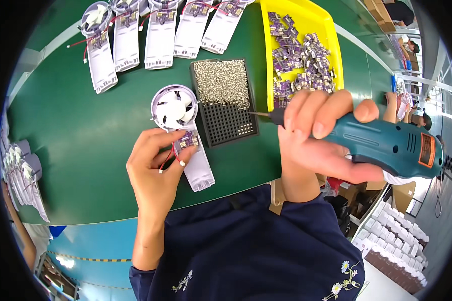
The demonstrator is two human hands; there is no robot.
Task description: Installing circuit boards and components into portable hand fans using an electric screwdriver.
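My left hand [153, 160] is closed, its thumb and fingertips pinching a small purple circuit board [188, 140] against the white handheld fan shell [200, 173] lying on the table. Red and dark wires with white plugs run from the board beneath my fingers. At the shell's far end a round fan head [174, 108] shows white blades. My right hand [319, 135] grips a teal electric screwdriver [376, 143] lying nearly level. Its thin bit points left, the tip at the right edge of a black screw tray [221, 131]. Small silver screws [221, 80] heap over the tray's far half.
A yellow bin [338, 60] of purple circuit boards stands behind the screwdriver. Several fan shells [158, 47] with wired boards line the table's far side. More white shells [25, 175] sit at the far left. Other people [409, 47] work at the right, beyond the table edge.
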